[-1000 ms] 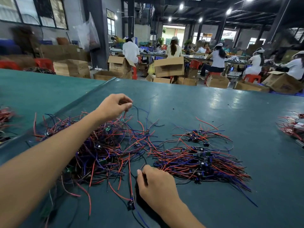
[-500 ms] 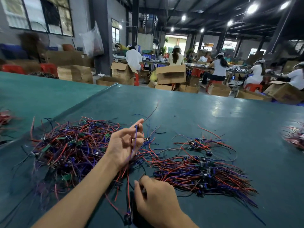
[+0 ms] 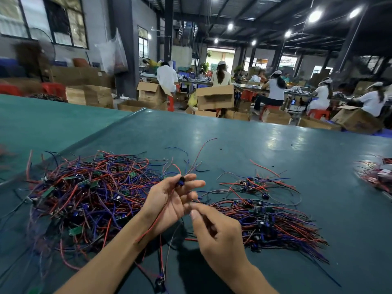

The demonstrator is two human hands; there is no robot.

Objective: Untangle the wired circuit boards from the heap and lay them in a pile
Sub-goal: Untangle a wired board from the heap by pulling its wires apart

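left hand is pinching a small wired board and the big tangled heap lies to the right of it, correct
Not quite. The head view shows the left hand pinching the small wired board, but the big tangled heap lies to its left; the neater pile is what lies to the right.

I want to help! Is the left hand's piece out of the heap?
Out: the left hand pinches the piece, raised beside the heap; whether its wires are free, cannot tell.

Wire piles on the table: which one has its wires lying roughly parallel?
The pile beside the right hand; the big left heap is criss-crossed, and the small cluster beyond the pile is loosely looped.
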